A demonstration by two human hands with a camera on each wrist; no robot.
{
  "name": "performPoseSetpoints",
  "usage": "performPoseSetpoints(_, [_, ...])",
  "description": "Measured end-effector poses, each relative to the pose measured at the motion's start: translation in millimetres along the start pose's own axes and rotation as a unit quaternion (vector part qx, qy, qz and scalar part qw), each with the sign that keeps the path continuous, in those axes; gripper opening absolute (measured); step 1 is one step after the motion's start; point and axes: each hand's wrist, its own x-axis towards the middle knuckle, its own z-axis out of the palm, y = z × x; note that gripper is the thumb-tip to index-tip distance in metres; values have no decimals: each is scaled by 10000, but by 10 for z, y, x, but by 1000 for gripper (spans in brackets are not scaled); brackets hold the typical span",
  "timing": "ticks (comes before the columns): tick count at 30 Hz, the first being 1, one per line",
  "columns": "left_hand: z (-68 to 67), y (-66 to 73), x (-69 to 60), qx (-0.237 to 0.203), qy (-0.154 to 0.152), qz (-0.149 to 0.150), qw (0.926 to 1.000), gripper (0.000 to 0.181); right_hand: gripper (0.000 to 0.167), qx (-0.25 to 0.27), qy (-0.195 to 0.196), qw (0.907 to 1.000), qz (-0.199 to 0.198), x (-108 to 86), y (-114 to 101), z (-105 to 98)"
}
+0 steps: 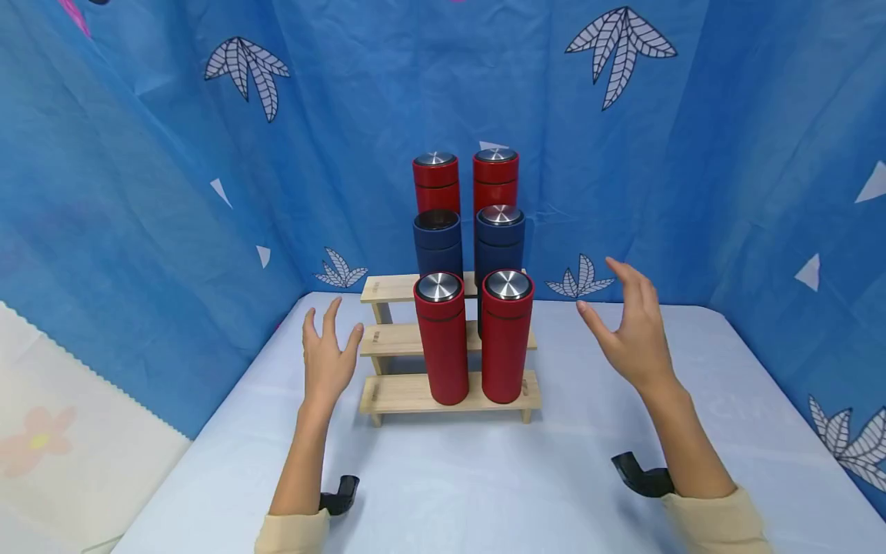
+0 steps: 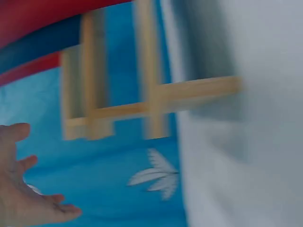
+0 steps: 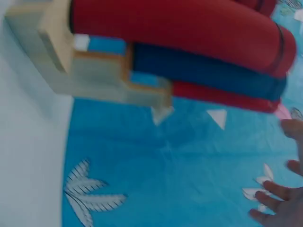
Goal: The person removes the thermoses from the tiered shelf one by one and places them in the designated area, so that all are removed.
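Left hand (image 1: 328,358), right hand (image 1: 637,335): both empty, fingers spread, either side of the wooden stand (image 1: 396,394). Nearest on it: left red bottle (image 1: 444,346), right red bottle (image 1: 507,338), upright, just apart. Behind, blue pair (image 1: 500,250), then far red pair (image 1: 496,181); bases mostly hidden, seating uncertain. Risk: sideways knock could topple one near bottle into its neighbour.

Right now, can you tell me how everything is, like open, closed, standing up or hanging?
Front red bottles: upright, lids on
Right blue bottle: upright, lid on
Left blue bottle: upright, dark top, can't tell if closed
Back red bottles: upright, lids on
Wooden rack: standing, loaded
Left hand: open, empty
Right hand: open, empty
Blue curtain: hanging
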Motion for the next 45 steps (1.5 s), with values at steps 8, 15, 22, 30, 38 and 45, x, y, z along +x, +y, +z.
performPoseSetpoints(8, [382, -322, -35, -1415, -98, -422, 9890, 49, 79, 1110, 279, 9920, -538, -253, -97, 509])
performPoseSetpoints(15, [592, -433, -8, -1902, -110, -446, 9807, 48, 96, 1570, -175, 9871, -271, -474, -223, 875])
performPoseSetpoints(22, [676, -479, -44, -2126, -441, -583, 9744, 51, 106, 1670, -54, 9855, -308, -560, -303, 1043])
performPoseSetpoints(30, [706, -528, -48, -2420, -737, -580, 9657, 52, 108, 1681, 181, 9850, -339, -584, -322, 1031])
performPoseSetpoints(38, [730, -563, -44, -2353, -618, -597, 9681, 49, 107, 1432, 623, 9863, -535, -639, -159, 830])
performPoseSetpoints(45, [733, -565, -36, -2261, -630, -525, 9706, 49, 107, 1175, 1145, 9858, -350, -532, 47, 581])
